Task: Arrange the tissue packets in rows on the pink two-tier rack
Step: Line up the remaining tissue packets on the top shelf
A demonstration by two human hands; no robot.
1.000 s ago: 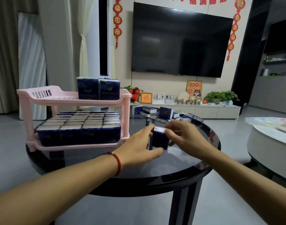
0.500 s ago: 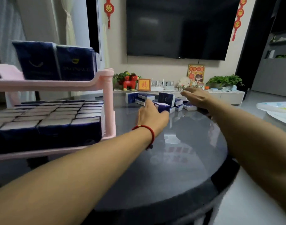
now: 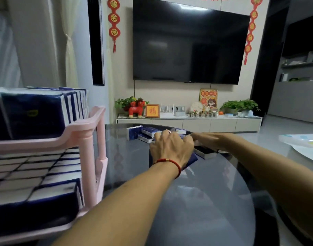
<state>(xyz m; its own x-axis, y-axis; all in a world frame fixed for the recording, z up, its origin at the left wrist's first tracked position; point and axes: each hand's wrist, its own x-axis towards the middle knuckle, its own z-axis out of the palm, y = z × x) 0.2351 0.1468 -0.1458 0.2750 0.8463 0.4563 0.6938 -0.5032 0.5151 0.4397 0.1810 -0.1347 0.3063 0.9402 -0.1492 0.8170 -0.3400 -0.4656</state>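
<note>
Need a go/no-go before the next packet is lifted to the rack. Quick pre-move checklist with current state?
1. Left hand on a packet: ok, fingers curled over the dark blue packet.
2. Right hand grip: cannot tell, fingers hidden behind the left hand.
3. Loose packets within reach on the table: ok.
4. Lower tier of the pink rack: not ok for more, rows look full.
5. Upper tier space: cannot tell, packets on top block the view.
</note>
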